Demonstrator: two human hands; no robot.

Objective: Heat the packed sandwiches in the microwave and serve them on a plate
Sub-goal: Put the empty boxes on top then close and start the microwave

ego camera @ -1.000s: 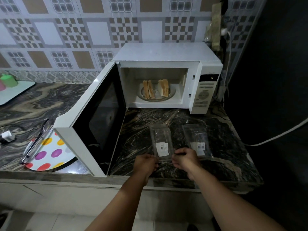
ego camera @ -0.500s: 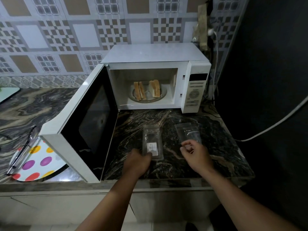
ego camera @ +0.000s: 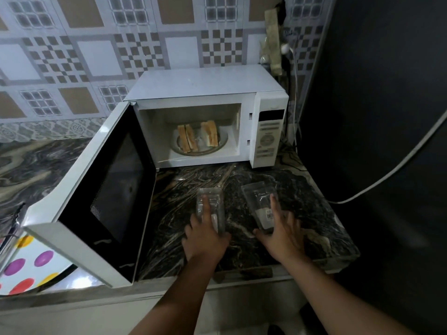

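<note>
Sandwiches unmoved; both hands now flat on wrappers

A wall of grey, white and tan checkered tiles fills ten to one o'clock. A dark marbled stone countertop spreads across the centre and out toward nine o'clock. A black surface covers two to four o'clock, crossed by a pale cable. Pale cabinet fronts lie at seven o'clock. Light is dim and cool.
</note>
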